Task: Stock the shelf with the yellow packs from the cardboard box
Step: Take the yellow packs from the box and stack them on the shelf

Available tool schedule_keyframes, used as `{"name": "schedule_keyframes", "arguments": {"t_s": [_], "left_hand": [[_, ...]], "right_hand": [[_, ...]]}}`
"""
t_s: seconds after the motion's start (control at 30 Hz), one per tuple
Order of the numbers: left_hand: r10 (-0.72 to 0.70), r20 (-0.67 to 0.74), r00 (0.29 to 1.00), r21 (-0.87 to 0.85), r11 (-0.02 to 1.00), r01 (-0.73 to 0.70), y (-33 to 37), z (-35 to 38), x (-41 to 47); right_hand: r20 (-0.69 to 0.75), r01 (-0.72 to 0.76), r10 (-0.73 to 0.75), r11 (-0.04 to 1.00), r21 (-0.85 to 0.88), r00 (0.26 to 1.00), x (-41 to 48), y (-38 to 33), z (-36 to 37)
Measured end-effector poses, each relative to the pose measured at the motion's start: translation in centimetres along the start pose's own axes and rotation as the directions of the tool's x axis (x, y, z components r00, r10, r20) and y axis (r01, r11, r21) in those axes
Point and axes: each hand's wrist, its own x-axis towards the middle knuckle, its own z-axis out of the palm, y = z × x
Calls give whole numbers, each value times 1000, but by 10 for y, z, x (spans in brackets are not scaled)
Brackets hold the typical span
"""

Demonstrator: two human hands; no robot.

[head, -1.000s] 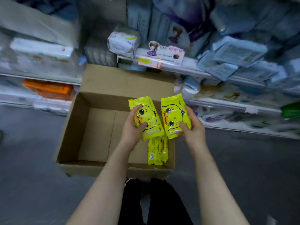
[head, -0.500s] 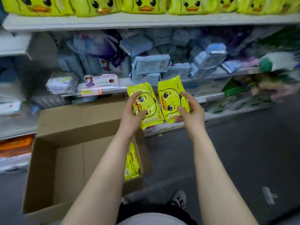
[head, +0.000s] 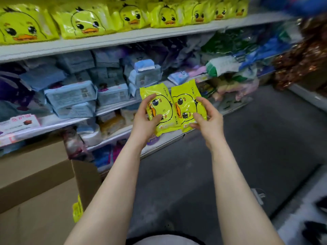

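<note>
Packs sit one to each hand: the left hand (head: 145, 119) grips the left yellow pack (head: 161, 107) by its lower left side, thumb curled over the front, and the right hand (head: 208, 119) pinches the right yellow pack (head: 187, 103) at its lower right edge. Their long edges touch, both held upright in the air before blue packets (head: 70, 96) on the middle shelves. Above, the top shelf (head: 123, 38) carries a row of duck-faced yellow packs (head: 85, 23), edge to edge. Low at left stands the cardboard box (head: 35, 183), a third yellow pack (head: 77, 209) against its right wall. Grey floor (head: 247, 138) lies open to the right.
</note>
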Motion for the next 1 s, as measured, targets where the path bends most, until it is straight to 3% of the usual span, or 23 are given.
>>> {"name": "schedule_keyframes", "arguments": {"t_s": [0.43, 1.0], "left_hand": [[75, 324, 943, -25, 997, -70, 27, 194, 82], [216, 536, 817, -88, 976, -200, 64, 390, 301]], "right_hand": [[-305, 8, -17, 999, -31, 952, 73, 0, -171], [-537, 66, -91, 996, -65, 839, 290, -18, -294]]}}
